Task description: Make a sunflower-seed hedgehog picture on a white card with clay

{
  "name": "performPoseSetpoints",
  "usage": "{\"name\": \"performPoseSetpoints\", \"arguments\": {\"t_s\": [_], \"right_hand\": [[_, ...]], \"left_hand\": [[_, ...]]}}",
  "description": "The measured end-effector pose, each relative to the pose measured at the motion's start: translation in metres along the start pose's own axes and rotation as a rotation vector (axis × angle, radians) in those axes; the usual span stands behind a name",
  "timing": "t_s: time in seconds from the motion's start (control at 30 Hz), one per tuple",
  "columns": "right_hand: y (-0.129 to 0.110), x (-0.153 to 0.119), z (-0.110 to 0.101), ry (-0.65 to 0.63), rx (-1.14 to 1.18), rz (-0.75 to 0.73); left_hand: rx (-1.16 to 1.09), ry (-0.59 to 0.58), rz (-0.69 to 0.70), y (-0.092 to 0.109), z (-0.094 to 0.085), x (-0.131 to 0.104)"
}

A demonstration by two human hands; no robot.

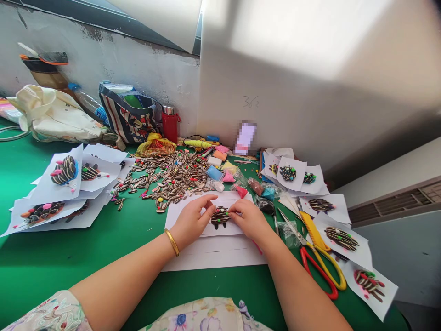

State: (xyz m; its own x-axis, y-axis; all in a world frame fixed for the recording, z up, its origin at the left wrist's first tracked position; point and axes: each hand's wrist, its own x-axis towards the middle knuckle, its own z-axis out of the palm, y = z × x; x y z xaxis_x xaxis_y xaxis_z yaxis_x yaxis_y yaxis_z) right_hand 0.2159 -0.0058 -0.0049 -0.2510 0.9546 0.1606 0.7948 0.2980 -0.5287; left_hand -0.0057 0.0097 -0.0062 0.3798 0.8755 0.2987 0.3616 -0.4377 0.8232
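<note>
On white paper (220, 253) at the middle of the green table lies a small figure of striped seeds (220, 215) with colored dots and two dark feet. My left hand (195, 218), with a gold bracelet at the wrist, is at the figure's left side, thumb and forefinger apart and nothing visible between them. At the figure's right edge is my right hand (250, 218), its fingers pinched together; whatever they hold is too small to name. A pile of striped seeds (179, 174) lies behind my left hand.
Colored clay packets (215, 173) lie behind the paper. Red-handled scissors (319, 271), yellow-handled scissors (332, 264) and a yellow cutter (314, 230) are at the right. Cards with seed figures (341, 239) line both sides. A red bottle (169, 125) and bags stand behind.
</note>
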Motion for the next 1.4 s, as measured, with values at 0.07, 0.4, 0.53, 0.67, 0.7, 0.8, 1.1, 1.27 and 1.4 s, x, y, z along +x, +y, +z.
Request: {"name": "performPoseSetpoints", "arguments": {"t_s": [0.07,0.4,0.53,0.67,0.7,0.8,1.1,1.27,1.4], "right_hand": [[-0.001,0.0,0.0,0.0,-0.007,0.001],[0.009,0.0,-0.009,0.243,-0.274,0.113],[0.015,0.0,-0.003,0.211,-0.445,0.164],[0.016,0.001,-0.005,0.255,-0.409,0.141],[0.014,0.001,-0.006,0.276,-0.366,0.107],[0.005,0.0,-0.01,0.3,-0.19,-0.061],[-0.02,-0.007,-0.003,0.322,0.02,-0.364],[-0.025,-0.008,-0.003,0.286,0.048,-0.341],[-0.03,-0.008,-0.002,0.246,0.059,-0.359]], "left_hand": [[-0.001,0.0,-0.001,0.0,0.0,0.0],[-0.005,-0.001,-0.028,0.002,0.0,0.0],[0.011,0.007,-0.021,0.001,0.0,0.0],[0.031,0.027,-0.002,-0.002,0.0,0.001],[0.039,0.038,0.009,-0.003,0.0,0.002],[0.053,0.082,0.048,-0.005,0.0,0.002],[0.009,0.109,0.117,-0.002,-0.003,0.004],[-0.014,0.082,0.074,-0.005,-0.003,0.006],[-0.011,0.068,0.067,-0.006,-0.003,0.006]]}}
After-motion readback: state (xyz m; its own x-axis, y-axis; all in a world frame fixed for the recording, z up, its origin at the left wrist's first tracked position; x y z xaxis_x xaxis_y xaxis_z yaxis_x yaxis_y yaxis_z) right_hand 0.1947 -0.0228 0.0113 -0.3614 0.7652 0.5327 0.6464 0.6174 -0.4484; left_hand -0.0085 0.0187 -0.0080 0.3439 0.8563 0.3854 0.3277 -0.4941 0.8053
